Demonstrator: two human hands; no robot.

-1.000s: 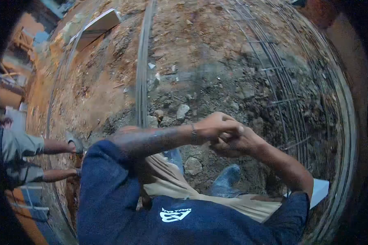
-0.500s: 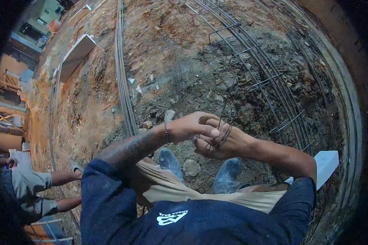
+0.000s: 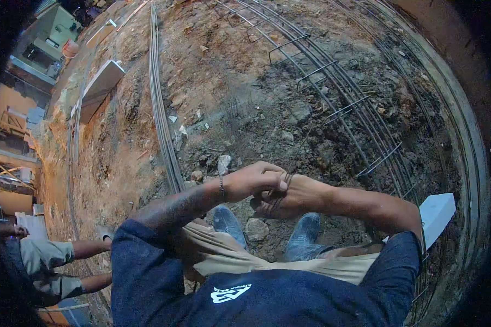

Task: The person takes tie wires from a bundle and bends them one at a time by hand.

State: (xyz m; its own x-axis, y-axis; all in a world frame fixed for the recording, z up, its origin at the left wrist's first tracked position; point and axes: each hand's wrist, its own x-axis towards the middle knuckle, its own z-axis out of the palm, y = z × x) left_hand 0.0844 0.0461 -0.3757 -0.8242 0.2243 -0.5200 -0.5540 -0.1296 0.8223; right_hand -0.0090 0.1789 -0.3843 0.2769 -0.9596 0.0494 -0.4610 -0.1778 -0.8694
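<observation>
In front of my body, my two hands meet over the dirt. Thin dark tie wire loops around the fingers of my right hand, which is curled closed. My left hand, with a bracelet at the wrist, presses its thumb and fingers together against the wire at the right hand's knuckles. The fingertips of both hands are partly hidden. Below them, my two greyish shoes stand on either side of a stone.
A rebar cage with stirrups curves along the right. A bundle of long steel bars lies to the left. White blocks rest at right and upper left. Another person's legs show at lower left. Rubble covers the ground.
The wire strand that stuck up above my hands no longer shows. My left hand has shifted slightly down and left, closer against the right hand. The view has moved slightly.
</observation>
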